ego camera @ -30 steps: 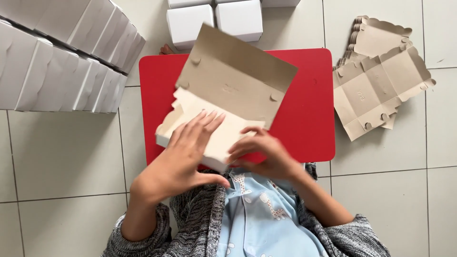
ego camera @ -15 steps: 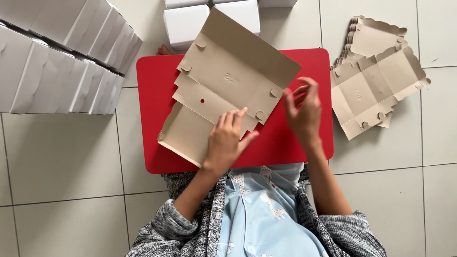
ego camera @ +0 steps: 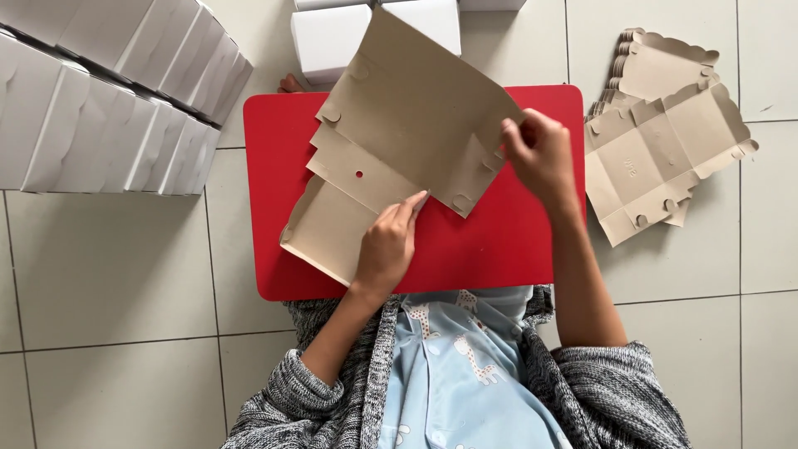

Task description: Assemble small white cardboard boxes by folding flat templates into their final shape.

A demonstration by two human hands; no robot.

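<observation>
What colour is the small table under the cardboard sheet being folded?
Plain bright red table, seen in the head view, the only one.

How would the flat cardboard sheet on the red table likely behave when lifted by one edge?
The cardboard sheet probably bends at its creases, since one panel already tilts up under the right hand. It looks thin, so likely light. The left hand pins it, suggesting it slides.

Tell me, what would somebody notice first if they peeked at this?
The bright red table in the middle, with a flat brown cardboard box blank on it. The left hand presses its lower panel while the right hand grips its right edge. A row of folded white boxes lines the floor at upper left, and a stack of unfolded blanks lies at right.
</observation>
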